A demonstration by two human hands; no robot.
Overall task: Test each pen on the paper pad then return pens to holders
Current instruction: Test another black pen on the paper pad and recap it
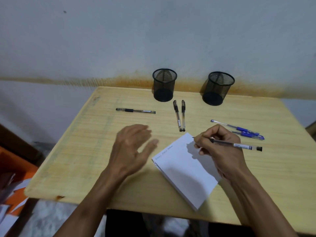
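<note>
While one pen [236,145] is held, five pens, two holders rest.

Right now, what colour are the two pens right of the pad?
Blue pens, clearest in the head view.

Head-worn camera looks steeply down and forward, close over the wooden table [71,151].

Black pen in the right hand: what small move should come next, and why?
Probably lower the pen so its tip touches the paper pad and make a short stroke. The right hand holds it in a writing grip with the tip over the pad's far corner, and both mesh holders look empty.
</note>
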